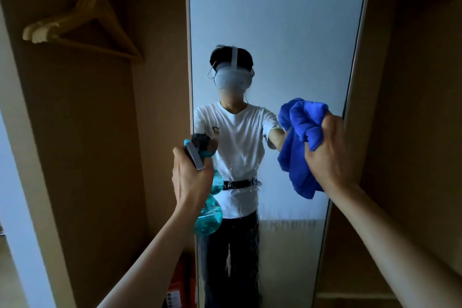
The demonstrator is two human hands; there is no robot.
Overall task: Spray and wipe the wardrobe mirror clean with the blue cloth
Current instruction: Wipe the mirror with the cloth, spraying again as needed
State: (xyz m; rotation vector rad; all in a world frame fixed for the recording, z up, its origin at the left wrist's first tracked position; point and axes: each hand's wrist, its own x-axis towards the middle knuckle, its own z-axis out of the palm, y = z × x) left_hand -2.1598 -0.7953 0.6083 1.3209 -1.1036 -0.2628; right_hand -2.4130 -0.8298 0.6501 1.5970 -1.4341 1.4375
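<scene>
Mirror (275, 32) fills the middle of the frame, its lower half streaked with wet drips, so spraying seems underway. Left hand (190, 177) grips the spray bottle (208, 217) at lower centre, nozzle toward the glass; right hand (325, 147) clutches the bunched blue cloth (300, 147) at centre right, held up ready to wipe

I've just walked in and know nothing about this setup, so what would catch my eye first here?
First the tall mirror in the middle of the wardrobe, wet with running drops across its centre and reflecting the person. Then the bright blue cloth bunched in the right hand, held up at the mirror's right side, and the turquoise spray bottle gripped by the left hand at its lower left. Wooden hangers hang at upper left.
</scene>
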